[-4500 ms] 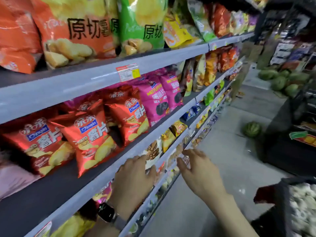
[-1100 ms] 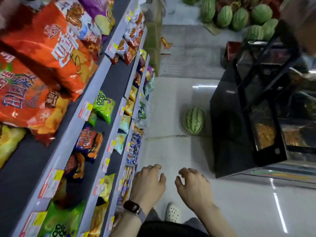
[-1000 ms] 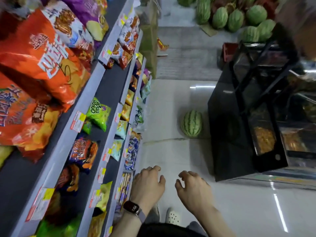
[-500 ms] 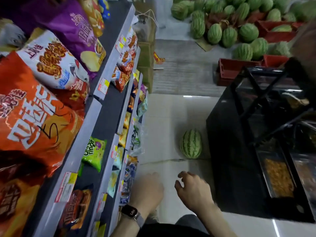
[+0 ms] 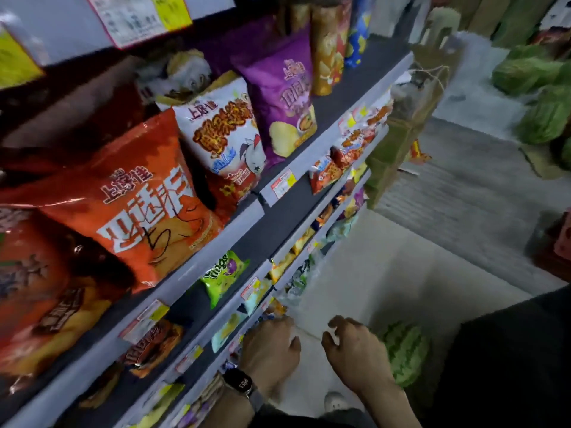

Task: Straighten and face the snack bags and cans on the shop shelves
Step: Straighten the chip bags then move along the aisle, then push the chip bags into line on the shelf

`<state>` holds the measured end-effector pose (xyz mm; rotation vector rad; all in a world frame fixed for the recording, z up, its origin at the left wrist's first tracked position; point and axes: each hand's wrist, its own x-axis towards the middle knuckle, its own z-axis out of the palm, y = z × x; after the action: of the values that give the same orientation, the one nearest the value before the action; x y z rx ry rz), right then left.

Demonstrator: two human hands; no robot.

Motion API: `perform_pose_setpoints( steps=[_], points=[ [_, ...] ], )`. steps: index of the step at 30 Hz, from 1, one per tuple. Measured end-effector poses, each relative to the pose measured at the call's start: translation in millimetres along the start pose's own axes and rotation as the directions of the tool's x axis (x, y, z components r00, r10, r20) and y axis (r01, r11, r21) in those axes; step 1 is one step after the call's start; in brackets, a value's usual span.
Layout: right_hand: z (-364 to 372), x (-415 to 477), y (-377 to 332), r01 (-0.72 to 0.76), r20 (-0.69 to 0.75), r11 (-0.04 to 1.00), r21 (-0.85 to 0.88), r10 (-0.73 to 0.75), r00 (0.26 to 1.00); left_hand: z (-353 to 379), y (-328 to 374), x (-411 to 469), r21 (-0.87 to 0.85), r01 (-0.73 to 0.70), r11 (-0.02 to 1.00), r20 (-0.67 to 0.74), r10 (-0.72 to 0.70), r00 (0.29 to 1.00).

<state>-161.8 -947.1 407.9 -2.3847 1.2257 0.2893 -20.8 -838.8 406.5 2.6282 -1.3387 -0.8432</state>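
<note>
Grey shop shelves [image 5: 238, 223] run from lower left to upper right, full of snack bags. A big orange bag [image 5: 145, 208] leans forward on the upper shelf, with a white and orange bag [image 5: 225, 134] and a purple chip bag [image 5: 284, 97] beside it. A small green bag [image 5: 222, 273] lies on the shelf below. My left hand [image 5: 268, 350], with a watch on the wrist, hovers by the lowest shelf edges, fingers bent, holding nothing. My right hand [image 5: 355, 350] hangs over the floor with curled, spread fingers and nothing in it.
A watermelon [image 5: 404, 353] lies on the pale floor just right of my right hand. More watermelons [image 5: 537, 97] are piled at the upper right. A dark counter [image 5: 509, 359] fills the lower right. A brown paper bag [image 5: 411, 118] hangs at the shelf end.
The view has swung up and closer to the upper shelves, so the big bags now fill the left. Both hands stay low in front of me, still holding nothing.
</note>
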Motion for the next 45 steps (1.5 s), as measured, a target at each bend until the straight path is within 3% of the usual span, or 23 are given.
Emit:
perform_pose_setpoints(
  steps=[5, 9, 15, 20, 25, 32, 37, 40, 45],
  points=[
    [-46, 37, 4, 0.306, 0.037, 0.947, -0.101, -0.303, 0.952, -12, 30, -11, -0.089, 0.223, 0.971, -0.139, -0.234, 0.962],
    [-88, 49, -19, 0.541, 0.057, 0.826, -0.159, -0.539, 0.840, -35, 48, -34, -0.157, 0.323, 0.933, -0.251, -0.354, 0.901],
    [-165, 39, -91, 0.820, 0.107, 0.545, -0.173, -0.817, 0.566, -111, 60, -80, -0.135, 0.464, 0.875, -0.434, -0.473, 0.767],
    [-243, 2, -154, 0.934, -0.085, 0.301, -0.194, -0.953, 0.290, -191, 67, -141, -0.151, 0.485, 0.861, -0.620, -0.465, 0.632],
    [-324, -49, -208, 0.942, -0.331, 0.152, -0.298, -0.942, 0.048, -279, 79, -211, -0.080, 0.520, 0.851, -0.841, -0.337, 0.422],
    [-413, -112, -270, 0.923, -0.624, 0.029, -0.383, -0.745, -0.236, -384, 108, -311, -0.068, 0.548, 0.834, -0.990, -0.126, 0.069],
    [-465, -150, -312, 0.912, -0.717, -0.031, -0.408, -0.609, -0.341, -452, 108, -368, -0.056, 0.518, 0.854, -0.993, 0.005, -0.116],
    [-490, -175, -343, 0.925, -0.747, -0.138, -0.354, -0.553, -0.369, -485, 97, -402, -0.058, 0.534, 0.844, -0.973, 0.071, -0.217],
    [-512, -213, -408, 0.939, -0.701, -0.244, -0.243, -0.624, -0.344, -521, 47, -463, -0.230, 0.596, 0.769, -0.951, -0.047, -0.306]
  ],
)
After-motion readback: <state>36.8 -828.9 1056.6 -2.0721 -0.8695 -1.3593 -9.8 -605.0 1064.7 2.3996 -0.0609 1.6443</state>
